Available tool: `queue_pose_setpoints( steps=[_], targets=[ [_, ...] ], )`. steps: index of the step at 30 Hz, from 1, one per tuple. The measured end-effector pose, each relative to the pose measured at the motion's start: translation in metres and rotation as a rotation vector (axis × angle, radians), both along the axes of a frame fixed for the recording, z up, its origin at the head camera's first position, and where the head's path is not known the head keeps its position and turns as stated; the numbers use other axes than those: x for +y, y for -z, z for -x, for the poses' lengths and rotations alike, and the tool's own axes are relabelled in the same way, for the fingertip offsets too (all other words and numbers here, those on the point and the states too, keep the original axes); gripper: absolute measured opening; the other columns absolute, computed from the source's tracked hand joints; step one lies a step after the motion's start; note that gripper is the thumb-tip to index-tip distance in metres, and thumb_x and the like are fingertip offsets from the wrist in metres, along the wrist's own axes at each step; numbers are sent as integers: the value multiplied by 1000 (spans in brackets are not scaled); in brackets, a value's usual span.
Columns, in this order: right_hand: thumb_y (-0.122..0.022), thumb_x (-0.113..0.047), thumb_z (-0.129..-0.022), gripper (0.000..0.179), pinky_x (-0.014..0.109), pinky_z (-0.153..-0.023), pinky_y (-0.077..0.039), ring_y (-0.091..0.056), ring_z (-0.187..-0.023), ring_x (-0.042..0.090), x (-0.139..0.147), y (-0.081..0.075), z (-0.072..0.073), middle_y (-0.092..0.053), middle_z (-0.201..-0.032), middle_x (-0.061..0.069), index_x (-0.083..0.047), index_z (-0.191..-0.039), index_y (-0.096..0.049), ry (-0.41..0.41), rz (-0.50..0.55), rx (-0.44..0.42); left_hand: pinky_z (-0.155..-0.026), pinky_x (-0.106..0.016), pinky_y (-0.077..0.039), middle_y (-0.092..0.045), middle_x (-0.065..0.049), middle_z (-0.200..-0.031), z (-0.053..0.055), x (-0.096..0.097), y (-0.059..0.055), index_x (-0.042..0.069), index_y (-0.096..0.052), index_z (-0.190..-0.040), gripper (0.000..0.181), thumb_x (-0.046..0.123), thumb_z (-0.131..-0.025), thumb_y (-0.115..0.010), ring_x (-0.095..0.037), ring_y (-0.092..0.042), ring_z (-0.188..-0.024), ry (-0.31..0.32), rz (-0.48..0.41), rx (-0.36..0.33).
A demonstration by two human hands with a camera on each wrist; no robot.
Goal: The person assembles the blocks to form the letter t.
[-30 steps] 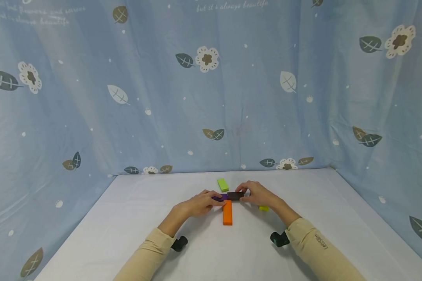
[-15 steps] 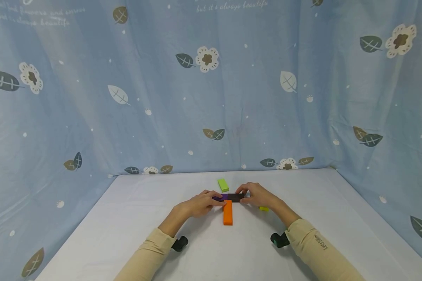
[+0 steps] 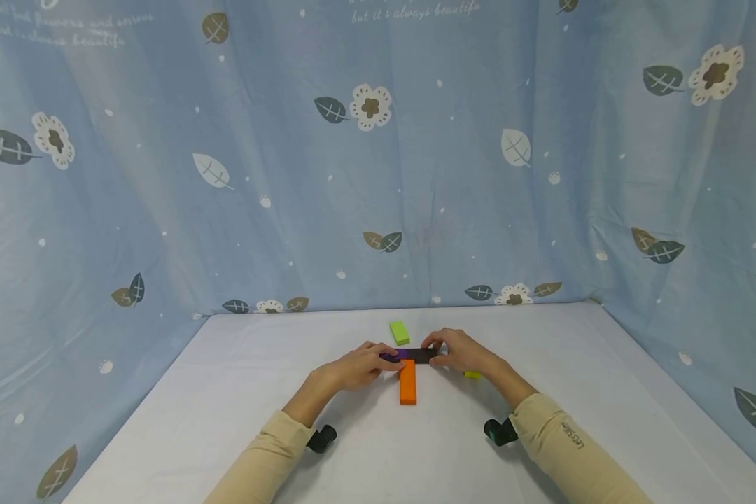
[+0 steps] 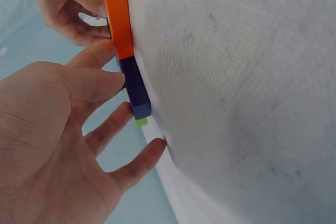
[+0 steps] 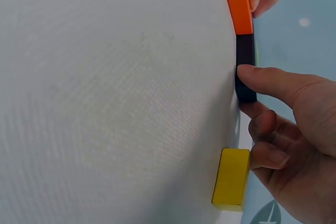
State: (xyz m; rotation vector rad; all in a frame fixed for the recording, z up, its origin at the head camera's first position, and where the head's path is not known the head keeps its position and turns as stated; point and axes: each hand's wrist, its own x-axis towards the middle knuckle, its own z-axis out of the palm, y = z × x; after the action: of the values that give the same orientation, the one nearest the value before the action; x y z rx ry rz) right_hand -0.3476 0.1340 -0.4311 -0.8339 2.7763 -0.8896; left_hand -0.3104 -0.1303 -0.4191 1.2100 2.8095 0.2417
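Note:
In the head view a purple block (image 3: 402,354) and a black block (image 3: 425,355) lie end to end in one line across the table. An orange block (image 3: 407,383) runs from that line toward the person, making a T. My left hand (image 3: 360,366) holds the purple block, with the thumb (image 4: 100,84) on its near side and a finger reaching the orange block's end. My right hand (image 3: 463,351) pinches the black block (image 5: 245,59) at its right end between thumb and fingers. Part of each held block is hidden by the fingers.
A lime green block (image 3: 400,332) lies just behind the purple one. Partly under the right hand is a yellow block (image 5: 231,179). Wrist cameras (image 3: 322,438) hang below both sleeves. A patterned blue curtain (image 3: 416,175) surrounds the white table (image 3: 227,392).
The right hand has moved the black block slightly toward the person, bringing it into line with the purple block. My left hand and the orange block stay about where they were.

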Motion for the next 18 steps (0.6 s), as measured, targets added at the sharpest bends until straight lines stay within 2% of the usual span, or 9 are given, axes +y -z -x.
queue_pose_setpoints(
  steps=[8,15,18],
  targets=[
    [-72,-11,-88,29,30,-79,-46,-56,-94,22,-1,0,-2,-67,-105,7,-10,-116,-68,8,-3,9,-107,-46,-43,-53,-7,-143,-1,0,-1,24,-61,-135,44,2,-97,-54,-31,-51,-125,-2,5,10],
    [-73,-12,-88,29,32,-83,-46,-56,-95,21,-2,-1,-4,-66,-105,4,-13,-116,-68,44,-15,-13,-108,-46,-44,-51,-5,-144,-1,1,0,26,-60,-136,41,10,-98,-57,-29,-50,-126,-20,31,10],
    [-73,-12,-88,29,32,-83,-45,-56,-96,22,-2,-2,-4,-66,-105,5,-12,-116,-68,36,-13,-9,-108,-46,-43,-52,-4,-144,-1,1,1,26,-60,-136,41,11,-99,-57,-29,-50,-126,-28,31,10]
  ],
)
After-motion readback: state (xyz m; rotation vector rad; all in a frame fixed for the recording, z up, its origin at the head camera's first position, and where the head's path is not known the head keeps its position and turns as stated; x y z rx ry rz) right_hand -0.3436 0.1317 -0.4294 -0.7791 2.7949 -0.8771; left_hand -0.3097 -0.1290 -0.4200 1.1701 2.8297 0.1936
